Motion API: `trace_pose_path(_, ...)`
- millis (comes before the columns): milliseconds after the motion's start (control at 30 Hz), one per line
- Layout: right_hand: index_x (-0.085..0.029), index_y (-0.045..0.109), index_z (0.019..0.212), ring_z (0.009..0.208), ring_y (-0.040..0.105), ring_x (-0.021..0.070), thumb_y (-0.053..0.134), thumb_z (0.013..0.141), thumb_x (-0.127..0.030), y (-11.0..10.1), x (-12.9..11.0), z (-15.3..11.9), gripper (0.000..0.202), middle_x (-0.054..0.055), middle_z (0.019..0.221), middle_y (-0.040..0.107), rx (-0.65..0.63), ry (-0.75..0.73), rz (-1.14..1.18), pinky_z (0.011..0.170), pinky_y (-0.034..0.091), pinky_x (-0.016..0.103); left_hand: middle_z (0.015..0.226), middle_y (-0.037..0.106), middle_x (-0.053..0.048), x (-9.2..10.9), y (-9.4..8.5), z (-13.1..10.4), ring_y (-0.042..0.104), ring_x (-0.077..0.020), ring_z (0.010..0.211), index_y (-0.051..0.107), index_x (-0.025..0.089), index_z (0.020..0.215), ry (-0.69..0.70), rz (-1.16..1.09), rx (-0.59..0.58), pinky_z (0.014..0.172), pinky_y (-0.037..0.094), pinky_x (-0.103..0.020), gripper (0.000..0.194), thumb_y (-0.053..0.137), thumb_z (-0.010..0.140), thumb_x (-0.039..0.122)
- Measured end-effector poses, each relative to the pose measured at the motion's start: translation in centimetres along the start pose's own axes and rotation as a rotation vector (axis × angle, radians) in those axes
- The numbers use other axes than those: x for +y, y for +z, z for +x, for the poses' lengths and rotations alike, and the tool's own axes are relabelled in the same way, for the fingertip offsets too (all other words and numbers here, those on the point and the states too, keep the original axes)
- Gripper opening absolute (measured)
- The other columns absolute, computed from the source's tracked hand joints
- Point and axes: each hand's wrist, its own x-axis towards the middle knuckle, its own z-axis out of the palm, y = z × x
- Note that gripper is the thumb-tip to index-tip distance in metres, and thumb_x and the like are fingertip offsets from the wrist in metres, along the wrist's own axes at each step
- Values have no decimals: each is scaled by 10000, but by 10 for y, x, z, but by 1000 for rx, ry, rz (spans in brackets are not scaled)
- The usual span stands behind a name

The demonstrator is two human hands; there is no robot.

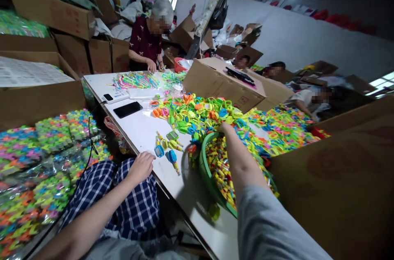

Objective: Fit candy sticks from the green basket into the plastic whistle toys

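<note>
My left hand (142,166) rests at the table's near edge above my lap, holding nothing, its fingers loosely extended. Just beyond its fingertips lie several toy watches with yellow segmented pieces attached, among them a blue one (172,156) and a green one (172,135). My right hand (227,128) reaches over a green basket (203,165) to the heap of colourful plastic toy watches (197,114) behind it. The fingers of that hand are hidden, so any object in them cannot be made out. Small yellow and red pieces (219,165) fill the basket beneath my forearm.
A black phone (127,109) and a white device (115,96) lie at the table's left. A cardboard box (224,83) stands behind the heap; another (335,169) blocks the right. Bagged toys (52,137) are stacked at left. A co-worker (146,42) handles small items across the table.
</note>
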Motion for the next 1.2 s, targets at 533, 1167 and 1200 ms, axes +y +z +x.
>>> trace_pose_path(533,-177,588,769,590,457,108,636,820,-363,-68,-165,-282,199,-11,658,529,-366,-919,1025,543,375,224,1067,616,-112,97,-92,2,557,-273,1140,512,194,966,136,-1376,294,995,415,-427,544,581,737,683)
trace_pose_path(1167,-213,513,758,439,371,47,822,620,-435,39,-190,-365,404,-58,613,498,-424,-375,1944,379,261,173,595,526,55,104,-131,-104,402,-51,425,444,189,893,-498,-1280,-235,386,305,-177,345,622,757,452)
trace_pose_path(1200,-206,516,725,441,371,49,840,576,-455,41,-192,-366,436,-55,603,494,-403,-325,1966,381,256,178,589,526,59,105,-130,-105,392,-44,413,440,189,889,-502,-1271,-253,380,291,-172,339,621,758,444)
